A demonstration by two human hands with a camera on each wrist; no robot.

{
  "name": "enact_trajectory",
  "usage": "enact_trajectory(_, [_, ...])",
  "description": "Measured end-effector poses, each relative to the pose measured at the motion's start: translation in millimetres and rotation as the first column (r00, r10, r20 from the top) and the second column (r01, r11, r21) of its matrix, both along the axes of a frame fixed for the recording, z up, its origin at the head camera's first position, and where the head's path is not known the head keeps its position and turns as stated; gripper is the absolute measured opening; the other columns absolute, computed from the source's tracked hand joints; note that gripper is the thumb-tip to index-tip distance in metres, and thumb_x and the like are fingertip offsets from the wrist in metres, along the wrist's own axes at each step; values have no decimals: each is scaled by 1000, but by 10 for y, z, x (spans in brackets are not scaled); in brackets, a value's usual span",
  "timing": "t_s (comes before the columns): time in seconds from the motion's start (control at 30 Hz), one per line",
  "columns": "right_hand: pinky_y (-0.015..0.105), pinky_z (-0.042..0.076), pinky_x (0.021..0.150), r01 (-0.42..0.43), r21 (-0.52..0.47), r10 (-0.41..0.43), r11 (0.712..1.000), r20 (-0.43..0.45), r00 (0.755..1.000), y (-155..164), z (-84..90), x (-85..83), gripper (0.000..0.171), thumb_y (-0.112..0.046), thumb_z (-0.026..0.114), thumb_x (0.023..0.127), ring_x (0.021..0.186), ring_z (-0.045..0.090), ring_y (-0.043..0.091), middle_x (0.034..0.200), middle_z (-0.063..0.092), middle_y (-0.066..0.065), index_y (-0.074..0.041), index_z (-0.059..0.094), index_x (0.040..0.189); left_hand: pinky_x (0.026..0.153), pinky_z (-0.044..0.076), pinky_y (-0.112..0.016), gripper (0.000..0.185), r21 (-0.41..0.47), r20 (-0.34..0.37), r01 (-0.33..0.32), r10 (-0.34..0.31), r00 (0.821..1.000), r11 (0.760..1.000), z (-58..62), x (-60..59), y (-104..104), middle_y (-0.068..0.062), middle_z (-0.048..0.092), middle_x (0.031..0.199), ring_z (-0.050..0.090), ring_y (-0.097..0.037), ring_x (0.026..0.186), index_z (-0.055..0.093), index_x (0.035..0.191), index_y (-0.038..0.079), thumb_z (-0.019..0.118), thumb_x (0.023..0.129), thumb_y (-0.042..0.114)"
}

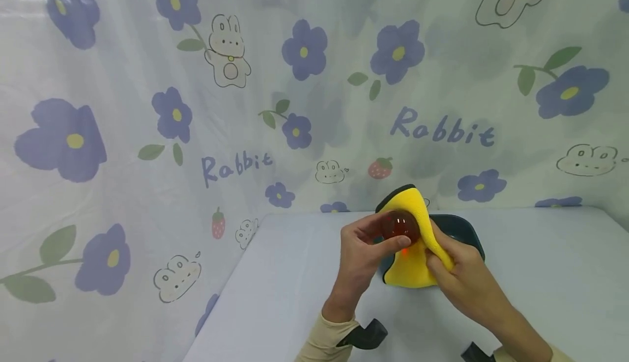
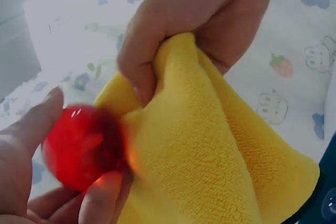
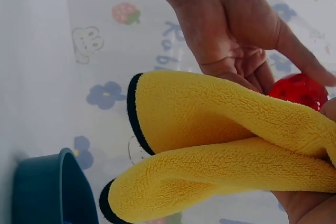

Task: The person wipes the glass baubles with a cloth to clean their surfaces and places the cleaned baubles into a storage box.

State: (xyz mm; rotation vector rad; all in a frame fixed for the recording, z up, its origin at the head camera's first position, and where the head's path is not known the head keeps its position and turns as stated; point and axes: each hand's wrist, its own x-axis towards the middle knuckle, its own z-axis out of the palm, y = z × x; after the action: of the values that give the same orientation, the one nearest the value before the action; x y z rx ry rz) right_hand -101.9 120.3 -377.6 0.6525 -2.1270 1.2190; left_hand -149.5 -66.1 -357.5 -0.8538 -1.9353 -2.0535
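Observation:
A glossy, see-through red ball [image 1: 399,226] sits between the thumb and fingers of my left hand [image 1: 361,255]. My right hand [image 1: 462,274] grips a bunched yellow cloth [image 1: 410,269] with dark edging; the cloth lies up against the ball's right side. In the left wrist view, the red ball [image 2: 84,145] glows bright red, and the right hand [image 2: 194,19] pinches a fold of the fleecy cloth [image 2: 194,145]. From the right wrist, the ball [image 3: 299,90] is partly hidden behind the cloth [image 3: 199,108], whose loose end hangs in two folds.
Behind the cloth, a dark teal basin [image 1: 459,228] stands on the white table [image 1: 275,285]. A clear round thing [image 2: 329,205] shows inside it in the left wrist view. A curtain [image 1: 334,100] printed with flowers and rabbits hangs beyond the table.

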Motion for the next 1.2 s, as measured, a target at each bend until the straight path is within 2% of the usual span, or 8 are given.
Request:
enact_trajectory(0.13, [11,57,70,16,5,-17,1000,15,1000,-12,-17,17,58,11,63,91,68,58,0,116,75,22,10,48,147,91,62,-31,46,35,-12,-61,62,998,998,-16,7,44,-17,76,117,71,-15,97,74,123,11,86,86,36])
enact_trajectory(0.23, [10,57,71,24,11,-24,1000,14,1000,-19,-16,29,59,12,64,90,69,60,0,118,75,22,10,49,147,93,62,-32,49,28,4,-75,75,997,997,-14,7,50,-13,73,123,71,-16,106,70,127,13,86,86,33])
enact_trajectory(0.37, [8,56,72,36,34,-36,999,-18,999,-25,9,49,61,12,65,88,72,61,2,121,75,21,7,50,147,97,61,-33,53,-30,20,-101,102,995,994,-4,-15,25,-6,69,130,67,-16,115,67,133,17,86,86,34])
enact_trajectory(0.53, [1,51,79,63,57,-58,996,-93,994,-11,55,69,65,16,67,84,78,65,11,128,72,22,5,53,146,98,60,-29,56,-121,0,-139,141,990,983,-16,-41,-7,-1,72,126,68,-13,112,70,131,19,86,83,45])
enact_trajectory(0.67, [0,49,84,66,53,-58,996,-136,989,10,69,69,71,19,66,81,86,65,14,139,66,21,-1,54,148,92,62,-28,52,-147,20,-99,103,995,984,-25,-43,-2,-3,76,119,70,-9,103,72,128,18,87,83,40])
enact_trajectory(0.8, [0,47,92,41,40,-32,998,-193,981,30,56,36,78,23,63,78,111,63,-2,144,63,20,-7,55,149,80,63,-26,38,-193,32,-52,59,998,980,-27,-26,-6,-6,76,102,69,-7,89,76,117,17,89,83,29])
enact_trajectory(0.93, [2,39,105,6,54,7,999,-234,972,66,41,-17,81,26,61,76,137,46,-13,149,60,14,-7,55,149,73,61,-27,30,-261,33,-22,32,999,965,-21,-15,-34,-2,75,93,66,-6,83,76,108,20,88,83,29])
enact_trajectory(1.2, [2,44,99,-37,110,55,993,-169,984,141,76,-55,84,27,57,79,132,49,-12,155,56,3,-10,49,154,82,64,-30,34,-299,54,100,-88,995,949,53,11,-79,-3,79,106,72,-5,91,76,115,12,88,84,20])
